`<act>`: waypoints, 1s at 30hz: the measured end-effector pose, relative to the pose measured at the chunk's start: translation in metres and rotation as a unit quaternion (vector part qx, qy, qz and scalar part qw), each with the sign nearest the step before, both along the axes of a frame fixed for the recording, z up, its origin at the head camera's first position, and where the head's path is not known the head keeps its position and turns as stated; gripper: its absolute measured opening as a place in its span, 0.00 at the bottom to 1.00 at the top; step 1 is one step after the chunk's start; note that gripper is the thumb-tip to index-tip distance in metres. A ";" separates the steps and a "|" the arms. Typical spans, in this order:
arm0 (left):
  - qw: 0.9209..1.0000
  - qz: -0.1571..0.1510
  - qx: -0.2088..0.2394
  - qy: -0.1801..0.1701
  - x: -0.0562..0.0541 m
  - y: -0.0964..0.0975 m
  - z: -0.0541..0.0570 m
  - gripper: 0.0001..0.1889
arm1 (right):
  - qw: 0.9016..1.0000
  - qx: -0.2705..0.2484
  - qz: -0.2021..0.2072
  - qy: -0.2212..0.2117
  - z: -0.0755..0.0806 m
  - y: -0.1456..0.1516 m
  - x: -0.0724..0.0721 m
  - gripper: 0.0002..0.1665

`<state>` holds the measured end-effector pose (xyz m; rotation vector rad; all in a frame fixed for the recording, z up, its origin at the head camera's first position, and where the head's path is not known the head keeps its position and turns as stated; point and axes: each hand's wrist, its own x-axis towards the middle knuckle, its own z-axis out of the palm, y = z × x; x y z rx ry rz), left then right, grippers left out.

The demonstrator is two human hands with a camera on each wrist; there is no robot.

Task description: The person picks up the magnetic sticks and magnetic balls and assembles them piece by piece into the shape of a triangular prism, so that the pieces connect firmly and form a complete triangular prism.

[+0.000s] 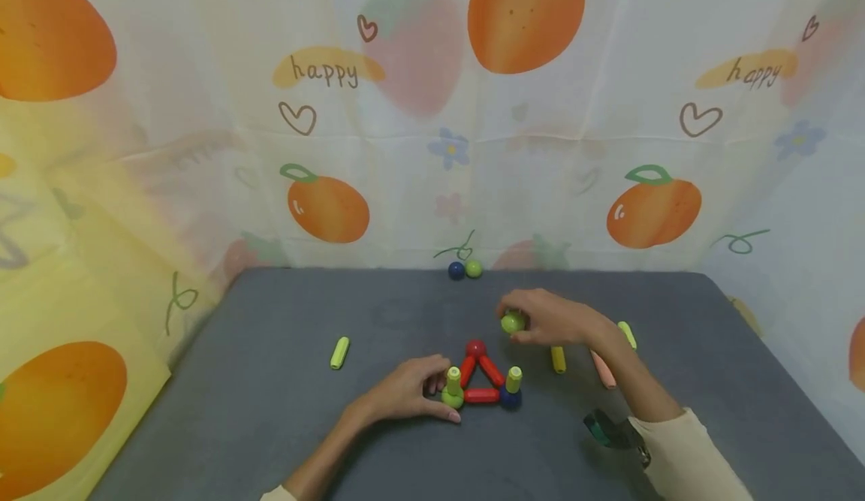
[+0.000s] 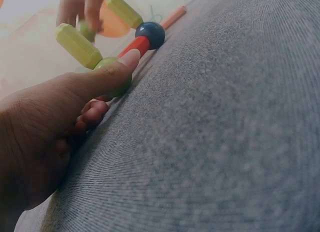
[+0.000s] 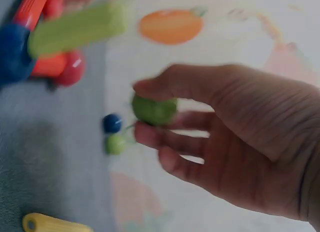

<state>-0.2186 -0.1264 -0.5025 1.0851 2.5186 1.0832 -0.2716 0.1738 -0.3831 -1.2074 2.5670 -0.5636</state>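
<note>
A triangle of red rods (image 1: 482, 396) lies flat on the table, with a red ball (image 1: 476, 348) at its far corner, a dark blue ball (image 1: 510, 398) at the near right and a green ball (image 1: 452, 399) at the near left. From each near ball a yellow-green rod (image 1: 515, 378) stands upright. My left hand (image 1: 404, 390) holds the near-left green ball, thumb on the near side and fingers curled behind. Above and right of the far corner, my right hand (image 1: 557, 316) pinches another green ball (image 3: 156, 112) between thumb and fingertips, clear of the table.
At the table's (image 1: 284, 313) back edge sit a blue ball (image 1: 456, 270) and a green ball (image 1: 474, 269). A yellow-green rod (image 1: 340, 353) lies left. On the right are a yellow rod (image 1: 558, 360), an orange-pink rod (image 1: 604, 370) and another yellow-green rod (image 1: 627, 334), near my right forearm.
</note>
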 end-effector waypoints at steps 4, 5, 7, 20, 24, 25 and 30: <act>1.000 0.000 -0.001 -0.001 0.000 -0.002 0.000 0.26 | 0.999 0.002 0.043 -0.018 0.015 0.004 0.031 0.16; 1.000 0.000 -0.001 -0.001 0.000 -0.003 -0.001 0.26 | 0.999 0.006 0.046 -0.014 0.017 0.004 0.037 0.16; 1.000 0.001 -0.002 0.001 0.000 -0.003 -0.001 0.26 | 0.999 0.012 0.049 -0.007 0.018 0.002 0.045 0.16; 1.000 0.004 -0.004 0.002 0.000 0.001 -0.001 0.26 | 0.994 -0.002 -0.004 -0.108 -0.004 0.016 0.049 0.29; 1.000 0.012 -0.005 0.000 0.000 0.001 -0.002 0.26 | 0.992 -0.023 0.006 -0.122 -0.026 0.015 0.049 0.16; 1.000 0.014 -0.006 -0.001 0.000 0.000 -0.002 0.26 | 0.991 -0.030 0.006 -0.129 -0.032 0.014 0.050 0.13; 1.000 -0.003 -0.007 -0.021 -0.004 -0.003 0.000 0.25 | 0.985 -0.076 -0.036 -0.150 -0.056 0.004 0.058 0.12</act>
